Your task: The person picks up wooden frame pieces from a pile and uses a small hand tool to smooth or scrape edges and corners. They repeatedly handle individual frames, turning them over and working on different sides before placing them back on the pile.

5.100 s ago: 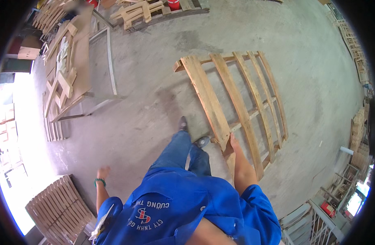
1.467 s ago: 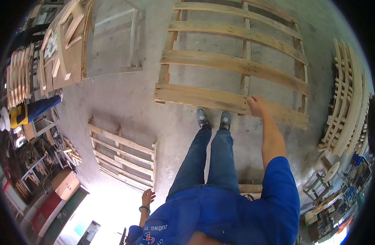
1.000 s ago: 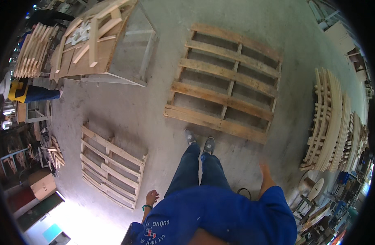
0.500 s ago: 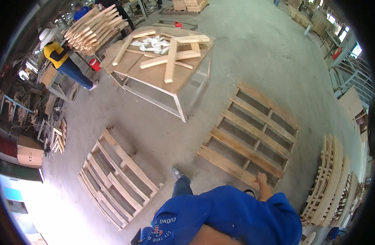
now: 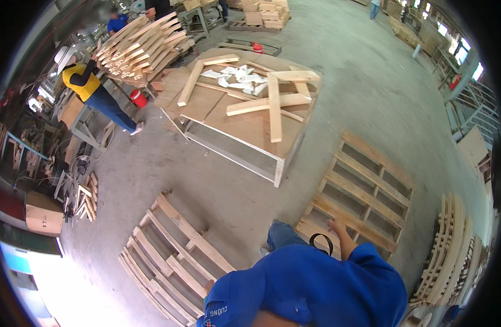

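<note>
Pallet slats near right hand slant down rightward; fingers' spread I can't tell.

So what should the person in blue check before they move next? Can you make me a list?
1. Right hand free: ok, nothing can be seen in it.
2. Left hand free: cannot tell, only a bit shows past the blue shirt.
3. Right pallet flat on the floor: ok, it lies slats up.
4. Left pallet flat on the floor: ok, it lies there too, apart from the other one.
5. Feet clear of both pallets: cannot tell, the body hides most of them.
6. Co-worker in yellow out of the way: ok, standing well apart, by the wood stack.
</note>
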Demonstrator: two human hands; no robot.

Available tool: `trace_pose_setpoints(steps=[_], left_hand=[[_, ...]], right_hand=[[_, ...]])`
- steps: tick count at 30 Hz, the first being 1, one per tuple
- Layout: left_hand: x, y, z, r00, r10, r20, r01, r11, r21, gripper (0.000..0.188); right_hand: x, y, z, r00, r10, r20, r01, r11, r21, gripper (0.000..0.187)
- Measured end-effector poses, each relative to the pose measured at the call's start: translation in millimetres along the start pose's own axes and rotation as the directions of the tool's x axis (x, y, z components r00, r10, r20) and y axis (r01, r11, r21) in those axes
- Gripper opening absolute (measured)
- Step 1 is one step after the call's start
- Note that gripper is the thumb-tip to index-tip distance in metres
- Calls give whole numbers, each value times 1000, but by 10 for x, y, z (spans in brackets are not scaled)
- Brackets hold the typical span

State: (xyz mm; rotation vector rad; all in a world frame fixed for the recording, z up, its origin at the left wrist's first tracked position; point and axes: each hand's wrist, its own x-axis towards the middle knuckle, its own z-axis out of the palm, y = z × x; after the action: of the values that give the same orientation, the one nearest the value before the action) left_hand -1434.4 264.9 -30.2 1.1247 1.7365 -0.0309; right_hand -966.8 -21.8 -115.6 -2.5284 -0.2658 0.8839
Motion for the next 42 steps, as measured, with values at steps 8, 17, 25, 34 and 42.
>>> trace_pose_setpoints(steps=[8,17,25,34,42], left_hand=[[876,1176,32,999,-33,-9,33,999,-10,36],[1721,2978,158,997,48,61,-43,996,-76,36],[2310,3823,-436,995,49,-87,-57,994,-90,36],[3537,4347,-1491,986,-15,-167,23,999,49,36],[5458,7656,-2269,678,655,-333,-601,755,261,35]], right_hand=[[392,-413,3,946,313,85,-318,947,49,25],[2492,-1767,-899,635,214,-743,-122,977,177,27],[3075,-3922,-1125,686,130,-716,167,930,329,43],[2949,-5640,-509,665,124,-737,401,773,492,44],[2936,-7255,355,793,-170,-586,552,607,571,36]])
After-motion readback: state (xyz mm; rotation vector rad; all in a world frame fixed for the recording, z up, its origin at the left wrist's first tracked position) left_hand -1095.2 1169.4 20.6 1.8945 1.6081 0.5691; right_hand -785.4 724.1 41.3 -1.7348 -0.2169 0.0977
